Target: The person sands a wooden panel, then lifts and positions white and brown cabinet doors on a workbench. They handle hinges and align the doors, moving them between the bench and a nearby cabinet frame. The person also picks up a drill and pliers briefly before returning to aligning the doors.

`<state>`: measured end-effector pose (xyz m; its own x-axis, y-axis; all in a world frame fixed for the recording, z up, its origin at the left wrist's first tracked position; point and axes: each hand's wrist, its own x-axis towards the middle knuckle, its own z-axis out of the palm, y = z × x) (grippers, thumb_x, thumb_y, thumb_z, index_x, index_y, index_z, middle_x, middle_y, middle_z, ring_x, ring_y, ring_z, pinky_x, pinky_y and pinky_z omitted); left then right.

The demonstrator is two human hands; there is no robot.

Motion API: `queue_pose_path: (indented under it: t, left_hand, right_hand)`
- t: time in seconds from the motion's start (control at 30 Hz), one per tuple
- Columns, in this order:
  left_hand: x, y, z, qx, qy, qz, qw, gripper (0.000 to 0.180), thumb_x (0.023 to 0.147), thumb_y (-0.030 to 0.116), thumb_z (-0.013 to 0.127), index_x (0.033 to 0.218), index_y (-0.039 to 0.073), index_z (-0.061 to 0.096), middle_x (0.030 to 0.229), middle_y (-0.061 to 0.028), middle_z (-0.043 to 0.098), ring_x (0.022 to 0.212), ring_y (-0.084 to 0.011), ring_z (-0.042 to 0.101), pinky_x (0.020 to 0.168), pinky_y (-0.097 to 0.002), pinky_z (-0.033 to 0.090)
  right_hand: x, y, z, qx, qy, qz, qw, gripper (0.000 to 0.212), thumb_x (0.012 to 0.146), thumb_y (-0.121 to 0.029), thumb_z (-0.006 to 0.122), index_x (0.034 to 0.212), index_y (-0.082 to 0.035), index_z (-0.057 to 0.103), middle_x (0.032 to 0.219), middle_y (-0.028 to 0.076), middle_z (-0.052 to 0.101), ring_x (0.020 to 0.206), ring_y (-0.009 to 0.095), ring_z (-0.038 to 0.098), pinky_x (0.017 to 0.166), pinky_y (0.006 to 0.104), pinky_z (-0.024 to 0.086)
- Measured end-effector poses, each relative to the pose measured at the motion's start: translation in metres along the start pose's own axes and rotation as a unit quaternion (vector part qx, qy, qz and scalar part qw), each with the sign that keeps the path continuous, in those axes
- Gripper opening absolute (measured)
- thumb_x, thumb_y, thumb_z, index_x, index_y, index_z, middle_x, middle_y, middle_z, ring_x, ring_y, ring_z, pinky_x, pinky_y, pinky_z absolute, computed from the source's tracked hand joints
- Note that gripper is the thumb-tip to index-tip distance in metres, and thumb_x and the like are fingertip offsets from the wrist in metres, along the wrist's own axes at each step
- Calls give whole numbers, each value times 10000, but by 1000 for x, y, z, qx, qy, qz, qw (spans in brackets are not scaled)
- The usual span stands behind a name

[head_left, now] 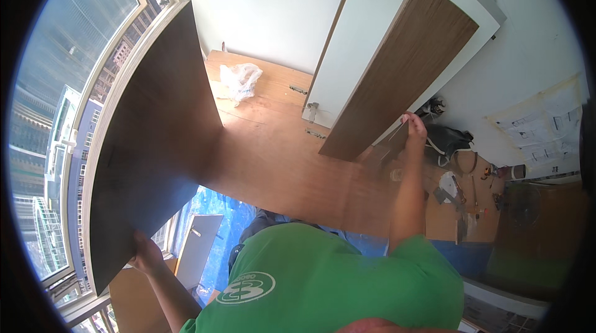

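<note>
Filling the far left, the window point(68, 115) looked out on tall buildings. Just beside it stood the dark panel point(152, 140), tilted, with its pale edge toward the glass. Your left hand point(148, 253) was at its lower edge, fingers bent and closed on it, with a fingertip showing on the dark face. Below that hand was a brown sheet point(139, 299), and to its right a pale board point(200, 249) lay over blue plastic point(233, 207). Your green shirt point(329, 271) took up the lower middle.

Beyond you spread the wooden surface point(267, 165), bearing a crumpled clear bag point(241, 81) near the wall and hinges point(315, 133) beside the white door point(351, 41). A long brown board point(403, 66) leaned across that door. Your right hand point(415, 129) was raised near the board's lower right side, fingers curled at the edge of a dark piece point(394, 145); I could not tell how firmly, or whether, it gripped it. Farther right lay a black bag point(448, 141) and scattered tools point(459, 193), below papers point(540, 125) on the wall.
</note>
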<state>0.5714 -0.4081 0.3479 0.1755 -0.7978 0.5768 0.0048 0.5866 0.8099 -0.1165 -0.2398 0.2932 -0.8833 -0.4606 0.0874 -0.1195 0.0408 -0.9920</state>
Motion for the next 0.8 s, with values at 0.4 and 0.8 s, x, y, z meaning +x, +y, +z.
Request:
queue_pose_path:
  t: [0.4, 0.8]
  left_hand:
    - [26, 23, 25, -37, 25, -7, 999, 447, 854, 23, 746, 1276, 2, 601, 1316, -122, 606, 1168, -272, 579, 1053, -429, 465]
    - [7, 32, 45, -14, -39, 55, 998, 430, 877, -42, 678, 1294, 14, 590, 1329, -112, 597, 1175, -248, 575, 1039, -399, 471]
  right_hand:
    - [-5, -117, -126, 143, 47, 66, 986, 421, 1014, -350, 557, 1185, 33, 592, 855, 54, 558, 459, 78, 372, 376, 235, 312]
    - [-71, -294, -185, 141, -163, -162, 963, 471, 1090, -354, 365, 1266, 38, 557, 884, 51, 557, 558, 55, 410, 411, 186, 362]
